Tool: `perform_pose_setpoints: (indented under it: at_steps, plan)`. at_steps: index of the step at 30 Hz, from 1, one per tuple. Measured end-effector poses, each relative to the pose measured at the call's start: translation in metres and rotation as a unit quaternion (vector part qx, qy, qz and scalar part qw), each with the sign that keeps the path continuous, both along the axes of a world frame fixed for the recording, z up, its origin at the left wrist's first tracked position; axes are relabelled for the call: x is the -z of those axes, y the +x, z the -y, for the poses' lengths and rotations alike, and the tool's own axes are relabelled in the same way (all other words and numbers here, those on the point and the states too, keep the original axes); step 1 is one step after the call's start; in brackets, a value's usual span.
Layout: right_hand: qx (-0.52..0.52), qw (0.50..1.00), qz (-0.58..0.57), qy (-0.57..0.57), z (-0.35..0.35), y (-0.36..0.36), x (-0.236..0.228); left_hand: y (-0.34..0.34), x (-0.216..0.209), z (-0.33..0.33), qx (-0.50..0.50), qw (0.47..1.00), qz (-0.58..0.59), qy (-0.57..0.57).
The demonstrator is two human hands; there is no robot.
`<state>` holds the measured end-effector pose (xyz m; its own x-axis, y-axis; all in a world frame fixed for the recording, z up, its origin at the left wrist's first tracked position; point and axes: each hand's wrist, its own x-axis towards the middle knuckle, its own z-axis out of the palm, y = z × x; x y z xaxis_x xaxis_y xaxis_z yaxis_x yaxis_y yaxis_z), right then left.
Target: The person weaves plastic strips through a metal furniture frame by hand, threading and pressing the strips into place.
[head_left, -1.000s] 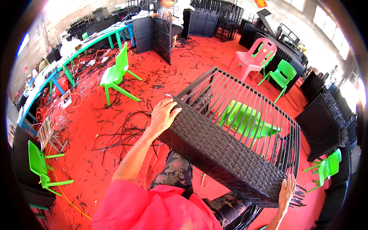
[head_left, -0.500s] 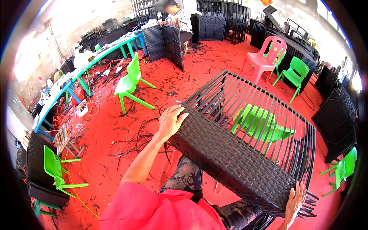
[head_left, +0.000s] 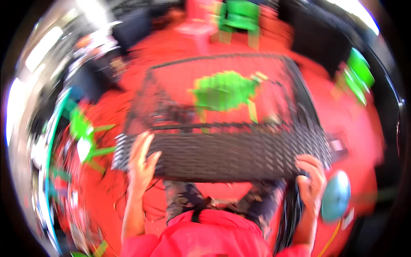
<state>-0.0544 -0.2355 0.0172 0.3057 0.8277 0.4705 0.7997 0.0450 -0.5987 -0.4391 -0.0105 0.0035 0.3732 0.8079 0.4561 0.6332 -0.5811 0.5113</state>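
Note:
A black frame [head_left: 231, 158], partly woven from flat strips, lies across in front of me above my thighs. Its near band is closely woven; the far part is bare strips with gaps. At the left end of the woven band lies my left hand [head_left: 142, 160], open, fingers stretched and thumb apart. My right hand [head_left: 311, 180] is closed on the near right edge, its fingers bent over the weave and slightly blurred. Loose black strips [head_left: 287, 218] hang below the right side. Beyond the frame a green plastic chair [head_left: 222, 92] shows through the gaps.
A red chair [head_left: 199, 25] and a green chair [head_left: 239, 19] stand at the back. Other green chairs stand at left [head_left: 85, 132] and right [head_left: 357, 75]. A blue-grey rounded object [head_left: 336, 197] is by my right hand. A blurred person [head_left: 96, 47] is far left.
The view has swung to the right and blurred. The frame, slanted before, now lies level in front of me. My right hand's fingers, flat before, are now bent over the edge.

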Motion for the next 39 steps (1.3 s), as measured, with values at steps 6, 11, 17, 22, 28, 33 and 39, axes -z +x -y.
perform_pose_setpoints:
  at_steps: [6,11,17,22,28,33,39]
  plan:
    - [0.041,0.785,-0.605,0.122,0.076,0.017,0.159,0.107,-0.009,0.038,0.204,0.969,-0.138,0.007]
    - [0.362,0.674,-0.643,-0.023,0.139,-0.025,0.393,0.115,0.003,0.04,0.187,0.96,-0.204,0.046]
    - [0.456,0.786,-0.33,-0.254,0.176,-0.056,0.523,0.101,0.009,0.033,0.182,0.947,-0.25,0.091]
    - [0.495,0.833,-0.154,-0.191,0.146,0.027,0.496,0.111,0.002,0.03,0.194,0.936,-0.277,0.101]
    - [0.489,0.844,-0.049,-0.214,0.117,0.127,0.477,0.125,-0.002,0.031,0.244,0.928,-0.246,0.139]
    - [0.423,0.845,0.004,-0.327,0.09,0.175,0.473,0.127,0.001,0.032,0.219,0.941,-0.231,0.115]
    - [0.379,0.782,0.031,-0.494,0.085,0.176,0.47,0.121,0.003,0.031,0.208,0.947,-0.207,0.132]
